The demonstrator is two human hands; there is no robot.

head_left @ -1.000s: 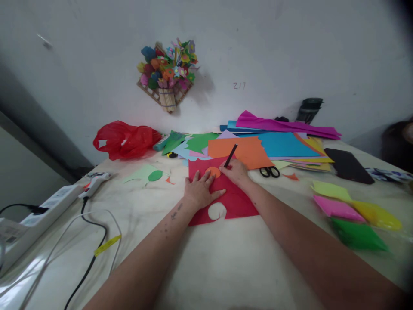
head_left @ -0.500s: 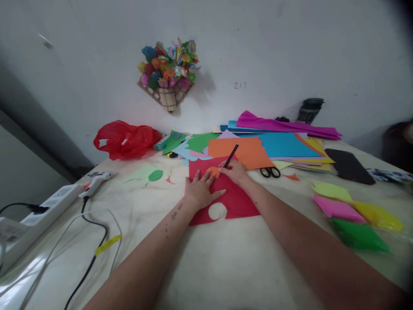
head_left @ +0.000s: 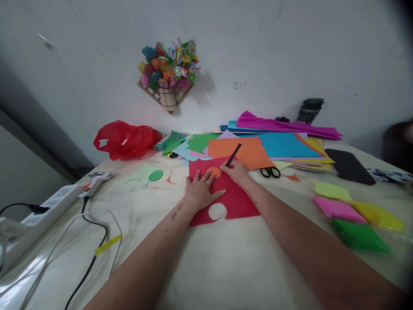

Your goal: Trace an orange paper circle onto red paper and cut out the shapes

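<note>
A red paper sheet (head_left: 237,202) lies on the table in front of me, with a round hole cut near its lower edge. On its upper part rests an orange paper circle (head_left: 214,172). My left hand (head_left: 200,190) lies flat with fingers spread, its fingertips pressing on the circle's lower left edge and the sheet. In my right hand (head_left: 237,172) a dark pencil (head_left: 233,155) is gripped like a writing tool, its tip by the circle's right edge. The tip itself is partly hidden by the fingers.
Stacked coloured sheets (head_left: 287,146) lie behind, with black-handled scissors (head_left: 270,172) in front. Left are a red plastic bag (head_left: 127,140), a green oval (head_left: 155,175), a glue gun (head_left: 95,183) and a power strip (head_left: 48,206). Right are a phone (head_left: 350,166) and coloured packets (head_left: 359,234).
My right hand and the pencil have shifted slightly right along the circle's edge, uncovering more of the circle. My left hand stays in place.
</note>
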